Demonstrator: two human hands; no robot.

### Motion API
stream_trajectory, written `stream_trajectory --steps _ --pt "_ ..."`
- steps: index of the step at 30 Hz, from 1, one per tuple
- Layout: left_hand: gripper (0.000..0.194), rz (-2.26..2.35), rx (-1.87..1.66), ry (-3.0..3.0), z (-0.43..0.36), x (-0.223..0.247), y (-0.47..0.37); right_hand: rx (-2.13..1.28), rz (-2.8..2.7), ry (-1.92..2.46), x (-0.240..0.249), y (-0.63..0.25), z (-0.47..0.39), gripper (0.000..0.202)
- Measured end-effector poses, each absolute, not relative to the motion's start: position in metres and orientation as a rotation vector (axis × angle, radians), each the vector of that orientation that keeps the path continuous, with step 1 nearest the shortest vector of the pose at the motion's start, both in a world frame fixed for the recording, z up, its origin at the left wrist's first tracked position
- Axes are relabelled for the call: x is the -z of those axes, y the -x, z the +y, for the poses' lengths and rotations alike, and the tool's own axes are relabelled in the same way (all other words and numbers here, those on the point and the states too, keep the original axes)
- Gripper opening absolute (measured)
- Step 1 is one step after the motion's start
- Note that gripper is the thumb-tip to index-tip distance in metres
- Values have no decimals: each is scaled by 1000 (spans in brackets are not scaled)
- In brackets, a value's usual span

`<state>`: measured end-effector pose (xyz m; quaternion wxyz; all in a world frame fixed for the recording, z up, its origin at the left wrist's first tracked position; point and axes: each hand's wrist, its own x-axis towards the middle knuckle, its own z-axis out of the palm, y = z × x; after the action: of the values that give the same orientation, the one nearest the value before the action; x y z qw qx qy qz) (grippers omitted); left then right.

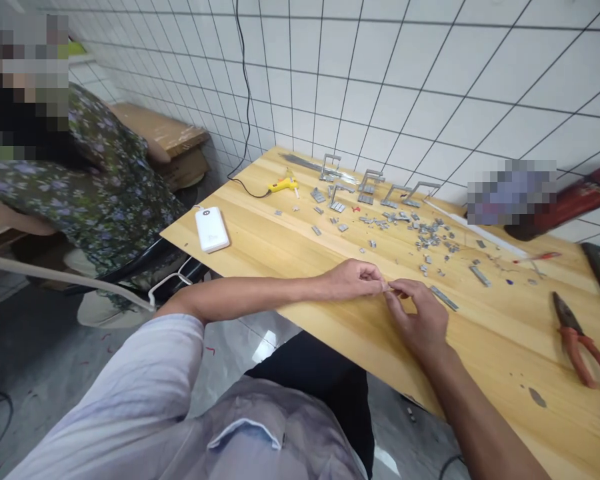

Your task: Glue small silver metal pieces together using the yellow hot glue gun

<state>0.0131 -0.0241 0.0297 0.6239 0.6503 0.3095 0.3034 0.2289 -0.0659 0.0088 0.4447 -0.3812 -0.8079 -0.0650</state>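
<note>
Fingertips of the bare left hand point(350, 280) pinch a tiny pale piece point(387, 288), material unclear from my end, over the yellow wooden tabletop point(275, 257), near side; I judge the piece light, fragile, best held endwise; the bare right hand point(423, 317) pinches it too.

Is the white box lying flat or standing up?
Lying flat: the white box rests on the table, broad face up.
</note>
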Motion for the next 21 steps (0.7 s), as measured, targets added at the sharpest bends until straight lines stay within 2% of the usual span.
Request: stream_trajectory --steps 7,10,12,17,21 --pt "31 808 -603 -1605 -26 -40 -8 145 -2005 916 -18 -227 -70 14" --pt "26 1237 -645 -1978 2 -54 19 132 -1962 990 -22 -232 -69 11" --pt "24 1489 -698 -2023 33 -65 49 128 -1929 1041 -23 -237 -67 10" --pt "31 2120 -691 -1948 123 -76 135 73 -1916 1104 -21 -245 -63 7" --pt "50 2392 -389 -1835 170 -57 175 52 -1960 1101 -21 -244 -64 6"
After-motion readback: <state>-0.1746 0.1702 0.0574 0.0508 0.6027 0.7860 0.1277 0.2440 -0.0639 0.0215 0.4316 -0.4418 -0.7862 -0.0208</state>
